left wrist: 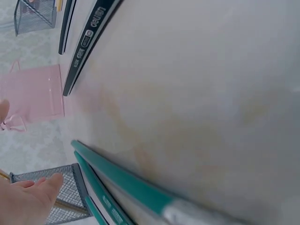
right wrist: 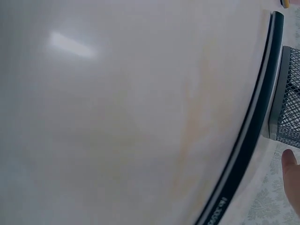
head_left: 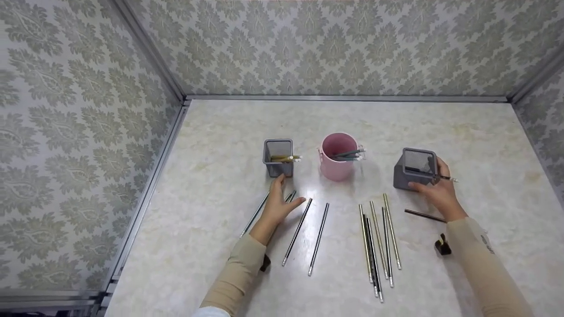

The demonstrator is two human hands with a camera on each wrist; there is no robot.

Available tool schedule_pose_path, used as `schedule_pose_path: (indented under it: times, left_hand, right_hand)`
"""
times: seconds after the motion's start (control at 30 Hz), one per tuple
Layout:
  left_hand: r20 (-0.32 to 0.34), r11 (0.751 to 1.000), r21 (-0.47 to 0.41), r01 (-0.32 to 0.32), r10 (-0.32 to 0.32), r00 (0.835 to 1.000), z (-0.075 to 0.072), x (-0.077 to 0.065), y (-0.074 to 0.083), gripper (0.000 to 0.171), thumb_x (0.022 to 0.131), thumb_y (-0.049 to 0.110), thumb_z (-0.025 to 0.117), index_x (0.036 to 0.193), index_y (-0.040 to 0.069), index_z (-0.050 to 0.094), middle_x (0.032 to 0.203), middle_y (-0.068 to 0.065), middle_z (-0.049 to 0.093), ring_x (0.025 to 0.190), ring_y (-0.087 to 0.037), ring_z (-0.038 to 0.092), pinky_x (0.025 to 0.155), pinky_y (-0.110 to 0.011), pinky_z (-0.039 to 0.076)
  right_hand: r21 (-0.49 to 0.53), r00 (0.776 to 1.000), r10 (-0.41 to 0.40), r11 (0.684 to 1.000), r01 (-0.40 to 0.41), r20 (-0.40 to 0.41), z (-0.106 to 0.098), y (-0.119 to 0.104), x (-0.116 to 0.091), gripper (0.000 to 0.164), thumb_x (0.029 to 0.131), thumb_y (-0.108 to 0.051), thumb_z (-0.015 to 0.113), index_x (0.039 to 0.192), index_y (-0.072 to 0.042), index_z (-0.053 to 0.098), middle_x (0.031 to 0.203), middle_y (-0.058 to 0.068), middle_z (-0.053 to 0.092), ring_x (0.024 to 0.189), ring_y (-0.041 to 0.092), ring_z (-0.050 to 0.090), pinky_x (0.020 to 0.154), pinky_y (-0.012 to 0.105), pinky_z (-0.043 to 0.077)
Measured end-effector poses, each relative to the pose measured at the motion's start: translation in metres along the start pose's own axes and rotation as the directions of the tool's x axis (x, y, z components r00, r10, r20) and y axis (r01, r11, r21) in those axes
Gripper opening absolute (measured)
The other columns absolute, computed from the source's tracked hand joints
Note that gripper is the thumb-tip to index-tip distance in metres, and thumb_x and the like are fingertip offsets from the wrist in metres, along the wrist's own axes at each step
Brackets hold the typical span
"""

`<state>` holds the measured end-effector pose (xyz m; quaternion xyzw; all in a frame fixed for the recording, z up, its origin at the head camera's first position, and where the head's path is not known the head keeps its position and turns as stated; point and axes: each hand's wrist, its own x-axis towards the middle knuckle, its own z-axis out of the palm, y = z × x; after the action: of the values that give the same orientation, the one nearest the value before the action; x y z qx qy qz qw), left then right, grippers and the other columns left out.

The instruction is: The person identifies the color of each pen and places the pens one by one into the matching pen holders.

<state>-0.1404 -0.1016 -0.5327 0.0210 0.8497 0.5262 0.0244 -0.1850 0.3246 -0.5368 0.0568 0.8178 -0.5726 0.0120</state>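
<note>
My left hand reaches toward the grey mesh pencil holder on the left, fingers extended and thumb spread, nothing in its grasp. Its fingertips are at the holder's lower front; contact is unclear. Yellow pencils lean in this holder. Green pencils lie beneath the hand. At the right, my right hand holds another mesh pencil holder, thumb across its front and fingers round its right side. Black pencils stick out of it. A black pencil lies in front of that holder.
Between the holders stands a pink bucket with green pencils. Black pencils and a group of yellow and black pencils lie across the table's middle. A small black object sits beside the right sleeve.
</note>
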Motion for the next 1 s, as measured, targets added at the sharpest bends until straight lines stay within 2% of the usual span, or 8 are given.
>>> schedule_pose_path:
  times: [0.17, 0.33, 0.47, 0.53, 0.67, 0.7, 0.77, 1.0]
  left_hand:
    - [-0.015, 1.0, -0.024, 0.008, -0.008, 1.0, -0.012, -0.015, -0.009, 0.086, 0.084, 0.018, 0.072, 0.145, -0.007, 0.019, 0.147, -0.028, 0.025, 0.138, -0.042, 0.027, 0.113, -0.05, 0.028]
    - [-0.048, 1.0, -0.013, 0.013, -0.013, 0.999, -0.026, -0.03, -0.02, 0.083, 0.085, 0.021, 0.071, 0.144, -0.009, 0.02, 0.146, -0.028, 0.027, 0.137, -0.042, 0.029, 0.114, -0.046, 0.027]
    - [-0.059, 1.0, 0.026, 0.009, -0.008, 0.998, -0.034, -0.038, -0.026, 0.077, 0.087, 0.023, 0.069, 0.143, -0.008, 0.025, 0.144, -0.028, 0.031, 0.135, -0.041, 0.032, 0.113, -0.047, 0.029]
    - [-0.064, 0.999, 0.053, -0.004, 0.008, 0.998, -0.037, -0.04, -0.026, 0.071, 0.089, 0.024, 0.067, 0.141, -0.007, 0.03, 0.142, -0.027, 0.035, 0.133, -0.041, 0.036, 0.112, -0.049, 0.03]
    - [-0.06, 0.993, 0.111, -0.036, 0.043, 0.997, -0.043, -0.04, -0.023, 0.057, 0.09, 0.023, 0.065, 0.135, -0.005, 0.042, 0.135, -0.023, 0.045, 0.126, -0.038, 0.044, 0.107, -0.049, 0.036]
    - [-0.056, 0.99, 0.129, -0.048, 0.055, 0.997, -0.044, -0.039, -0.022, 0.054, 0.09, 0.022, 0.064, 0.133, -0.004, 0.045, 0.133, -0.022, 0.047, 0.124, -0.037, 0.047, 0.105, -0.049, 0.038]
    - [-0.044, 0.981, 0.179, -0.07, 0.079, 0.996, -0.047, -0.038, -0.021, 0.048, 0.091, 0.021, 0.064, 0.13, -0.002, 0.049, 0.131, -0.018, 0.05, 0.12, -0.035, 0.051, 0.102, -0.047, 0.042]
    - [0.046, 0.929, 0.349, -0.123, 0.114, 0.992, -0.054, -0.037, -0.016, 0.036, 0.093, 0.023, 0.06, 0.124, 0.006, 0.055, 0.131, -0.009, 0.053, 0.116, -0.027, 0.056, 0.098, -0.041, 0.047]
  right_hand:
    - [-0.033, 1.0, 0.01, 0.999, -0.01, -0.003, 0.0, -0.001, 0.002, 0.103, 0.077, -0.018, 0.079, 0.153, -0.021, 0.009, 0.154, 0.016, 0.023, 0.14, 0.031, 0.024, 0.116, 0.039, 0.025]
    - [-0.021, 1.0, 0.01, 1.0, -0.009, 0.024, -0.001, -0.003, 0.004, 0.101, 0.078, -0.018, 0.079, 0.153, -0.024, 0.011, 0.154, 0.013, 0.024, 0.14, 0.03, 0.024, 0.116, 0.038, 0.024]
    - [-0.011, 0.999, 0.001, 1.0, 0.0, 0.052, -0.004, -0.003, 0.005, 0.1, 0.078, -0.018, 0.079, 0.152, -0.025, 0.012, 0.154, 0.013, 0.023, 0.139, 0.031, 0.024, 0.116, 0.043, 0.022]
    - [-0.028, 0.998, -0.01, 1.0, 0.011, 0.056, -0.006, -0.002, 0.005, 0.098, 0.079, -0.019, 0.078, 0.152, -0.024, 0.013, 0.153, 0.013, 0.025, 0.138, 0.029, 0.026, 0.114, 0.033, 0.026]
    - [-0.045, 0.998, -0.018, 0.999, 0.02, 0.053, -0.007, -0.001, 0.006, 0.097, 0.079, -0.019, 0.077, 0.152, -0.02, 0.013, 0.152, 0.015, 0.027, 0.136, 0.029, 0.028, 0.112, 0.028, 0.029]
    - [-0.045, 0.998, -0.021, 0.999, 0.024, 0.052, -0.007, 0.0, 0.006, 0.097, 0.079, -0.019, 0.077, 0.152, -0.02, 0.013, 0.152, 0.015, 0.026, 0.137, 0.029, 0.027, 0.113, 0.03, 0.028]
    - [-0.046, 0.999, -0.022, 0.999, 0.025, 0.049, -0.006, -0.001, 0.007, 0.098, 0.079, -0.019, 0.078, 0.152, -0.017, 0.012, 0.152, 0.017, 0.025, 0.137, 0.032, 0.027, 0.115, 0.041, 0.025]
    - [-0.064, 0.999, 0.001, 0.998, 0.001, 0.041, -0.005, -0.004, 0.007, 0.099, 0.078, -0.022, 0.078, 0.152, -0.018, 0.013, 0.153, 0.016, 0.025, 0.138, 0.032, 0.026, 0.114, 0.045, 0.025]
